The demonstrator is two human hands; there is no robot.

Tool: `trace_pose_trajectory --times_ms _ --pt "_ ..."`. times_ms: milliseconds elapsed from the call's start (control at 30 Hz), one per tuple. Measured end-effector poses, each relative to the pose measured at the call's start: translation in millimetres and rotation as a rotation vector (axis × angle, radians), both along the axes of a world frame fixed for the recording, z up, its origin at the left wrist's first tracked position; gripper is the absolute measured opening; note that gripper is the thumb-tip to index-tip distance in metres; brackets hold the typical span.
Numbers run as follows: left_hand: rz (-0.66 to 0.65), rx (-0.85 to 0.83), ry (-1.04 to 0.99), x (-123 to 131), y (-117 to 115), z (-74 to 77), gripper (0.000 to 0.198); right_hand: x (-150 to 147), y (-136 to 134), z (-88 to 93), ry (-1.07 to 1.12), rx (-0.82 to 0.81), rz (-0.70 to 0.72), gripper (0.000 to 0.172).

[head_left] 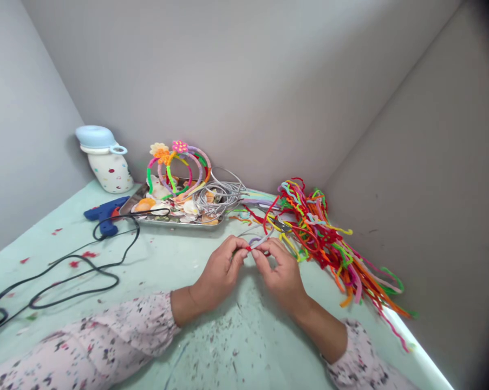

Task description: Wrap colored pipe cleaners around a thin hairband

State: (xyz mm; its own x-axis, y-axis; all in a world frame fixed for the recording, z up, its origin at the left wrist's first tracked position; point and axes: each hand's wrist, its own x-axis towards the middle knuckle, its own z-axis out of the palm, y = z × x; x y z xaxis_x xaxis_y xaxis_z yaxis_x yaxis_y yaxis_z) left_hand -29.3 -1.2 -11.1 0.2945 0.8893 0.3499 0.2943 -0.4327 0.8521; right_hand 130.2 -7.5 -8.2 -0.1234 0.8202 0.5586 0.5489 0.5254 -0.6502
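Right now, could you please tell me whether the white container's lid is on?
On: the blue lid sits atop the white container.

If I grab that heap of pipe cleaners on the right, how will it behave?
The heap of pipe cleaners is probably light, being thin, fuzzy strands. It may drag along in a tangle, since many cross and overlap. Single ones likely bend easily yet hold shape, judging by their curls.

No txt, nos. or logos legible. Bottle (108, 167) nr far L corner of table (163, 265): tiny prints (111, 170), can't read.
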Motion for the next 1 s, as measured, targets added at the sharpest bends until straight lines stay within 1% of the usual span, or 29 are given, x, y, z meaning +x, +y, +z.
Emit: trace_pose_trajectory --times_ms 133,267,400,467,667,900,1000 --pt "-0.018 -0.002 0.052 -0.7 0.0 -0.5 0.018 1.0 0.1 -4.0 -0.024 0.024 -0.005 0.010" --pt "-0.063 -0.004 0.078 -2.7 0.1 -0.7 0.018 2.9 -0.7 -9.0 -0.063 0.067 -0.001 0.010" --pt "-0.090 0.006 0.101 -3.0 0.5 0.4 0.018 3.5 -0.8 -9.6 -0.080 0.076 0.002 0.010" --pt "-0.086 0.021 0.094 -2.9 0.2 0.8 0.018 3.4 -0.8 -8.5 -0.080 0.093 0.003 0.011" --pt "-0.017 0.049 0.057 -3.0 -1.6 0.6 0.017 1.4 -3.4 -5.5 -0.092 0.136 0.020 0.009" --pt "-0.011 0.042 0.037 -2.1 -1.8 2.7 0.017 -0.4 -4.8 -4.9 -0.092 0.188 0.018 0.011" --pt "0.002 0.037 0.014 -2.9 -0.3 0.9 0.017 0.3 -8.0 -4.6 -0.102 0.221 0.010 0.006"
